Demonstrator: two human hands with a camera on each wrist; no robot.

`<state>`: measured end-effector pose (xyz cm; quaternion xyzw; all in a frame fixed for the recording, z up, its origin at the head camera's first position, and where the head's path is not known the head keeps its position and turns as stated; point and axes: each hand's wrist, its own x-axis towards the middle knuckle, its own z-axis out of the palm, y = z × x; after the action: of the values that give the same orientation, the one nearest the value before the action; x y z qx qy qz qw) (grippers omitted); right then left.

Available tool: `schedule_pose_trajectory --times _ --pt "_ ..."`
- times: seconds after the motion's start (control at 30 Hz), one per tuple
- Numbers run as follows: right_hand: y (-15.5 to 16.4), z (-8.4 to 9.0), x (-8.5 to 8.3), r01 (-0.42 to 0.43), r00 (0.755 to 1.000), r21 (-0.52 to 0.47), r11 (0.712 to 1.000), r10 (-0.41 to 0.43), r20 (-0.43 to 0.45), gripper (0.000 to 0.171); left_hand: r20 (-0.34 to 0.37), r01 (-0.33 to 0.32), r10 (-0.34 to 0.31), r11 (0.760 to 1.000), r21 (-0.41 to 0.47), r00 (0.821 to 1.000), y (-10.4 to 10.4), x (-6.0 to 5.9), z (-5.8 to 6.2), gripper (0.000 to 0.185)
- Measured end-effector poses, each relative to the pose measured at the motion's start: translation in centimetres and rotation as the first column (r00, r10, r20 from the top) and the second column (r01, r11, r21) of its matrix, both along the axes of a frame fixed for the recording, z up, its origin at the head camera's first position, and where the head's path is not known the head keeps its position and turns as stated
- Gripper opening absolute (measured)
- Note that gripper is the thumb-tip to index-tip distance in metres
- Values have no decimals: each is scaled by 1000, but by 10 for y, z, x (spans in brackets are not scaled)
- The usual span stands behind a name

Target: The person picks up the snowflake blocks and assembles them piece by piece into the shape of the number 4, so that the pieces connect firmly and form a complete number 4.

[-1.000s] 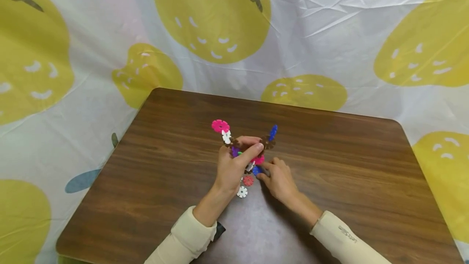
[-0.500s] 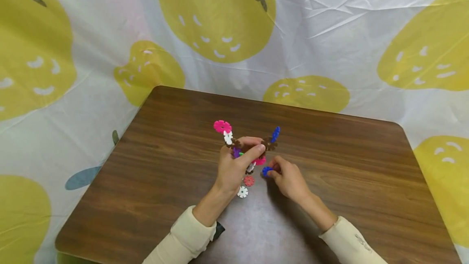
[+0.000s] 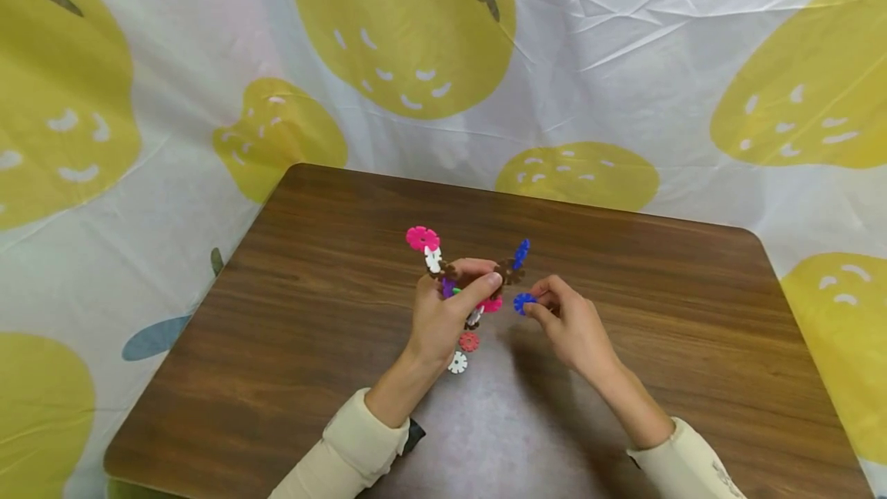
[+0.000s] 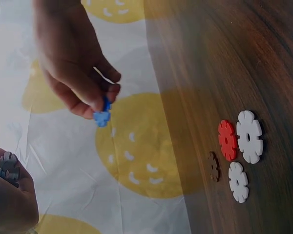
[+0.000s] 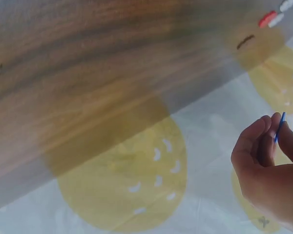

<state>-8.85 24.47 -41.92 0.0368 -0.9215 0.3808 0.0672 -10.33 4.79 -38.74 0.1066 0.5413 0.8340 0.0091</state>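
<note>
Above the brown table (image 3: 291, 314), my left hand (image 3: 453, 303) grips a cluster of interlocked snowflake discs (image 3: 443, 268), with a pink disc (image 3: 422, 238) at its top left and a blue disc (image 3: 520, 252) at its top right. My right hand (image 3: 547, 308) pinches a single blue disc (image 3: 523, 303) just right of the cluster, apart from it. The left wrist view shows that blue disc (image 4: 102, 116) between fingertips; the right wrist view shows it (image 5: 279, 127) edge-on.
Loose discs lie on the table below my left hand: a red one (image 3: 469, 341) and a white one (image 3: 457, 363); the left wrist view shows red (image 4: 227, 140), white (image 4: 249, 136), another white (image 4: 238, 182) and a brown one (image 4: 214, 166). A lemon-print cloth (image 3: 624, 60) surrounds the table.
My right hand picked the blue disc up from the table and lifted it up and right, level with the cluster. The left hand and cluster stayed put.
</note>
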Motion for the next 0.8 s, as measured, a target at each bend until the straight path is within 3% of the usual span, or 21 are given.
schedule_pose_trajectory --times 0.17,0.43,0.6,0.8 --pt "6 13 5 21 999 -16 1000 -21 -30 10 7 11 -11 1000 21 1000 1 0 -1 25" --pt "8 38 15 37 983 -63 997 -48 -179 12 0 19 -19 999 29 1000 2 2 -1 25" --pt "6 61 21 30 963 -173 984 -75 -259 14 -12 15 -15 1000 17 1000 2 3 -1 24" --pt "1 86 28 -29 923 -295 955 -88 -375 17 -54 12 -13 1000 -18 998 2 5 -1 20"
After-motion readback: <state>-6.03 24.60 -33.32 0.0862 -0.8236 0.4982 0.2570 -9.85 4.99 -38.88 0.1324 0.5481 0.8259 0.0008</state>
